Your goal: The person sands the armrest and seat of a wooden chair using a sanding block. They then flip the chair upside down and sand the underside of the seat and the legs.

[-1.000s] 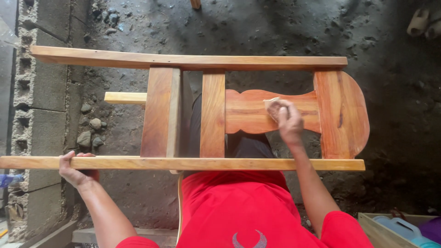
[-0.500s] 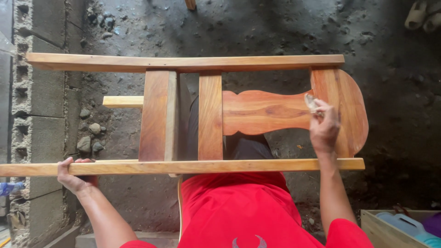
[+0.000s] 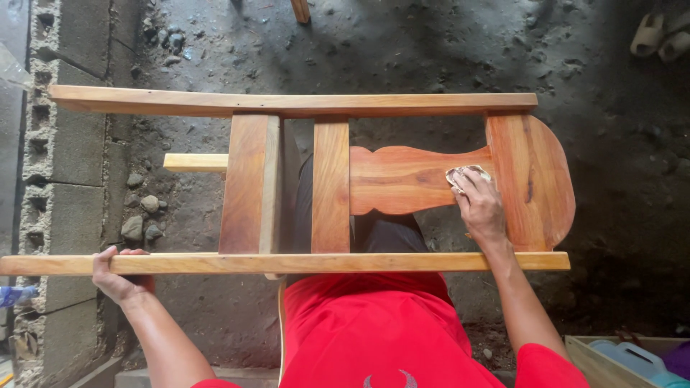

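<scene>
A reddish wooden chair frame [image 3: 330,187] lies flat across my lap, its two long rails running left to right. My right hand [image 3: 480,208] presses a small worn piece of sandpaper [image 3: 463,174] on the shaped back splat [image 3: 402,179], close to the rounded top piece [image 3: 535,179]. My left hand [image 3: 118,276] grips the near rail [image 3: 302,263] at its left end, fingers curled over it. I wear a red shirt [image 3: 381,330].
Rough concrete floor lies under the frame, with small stones [image 3: 140,219] at the left. A concrete block wall [image 3: 68,172] runs along the left edge. A box with a blue container [image 3: 632,356] sits at the bottom right. Pale sandals [image 3: 658,39] lie top right.
My right hand slid the sandpaper right along the splat to the top piece, then came back slightly left. My left hand has stayed on the near rail.
</scene>
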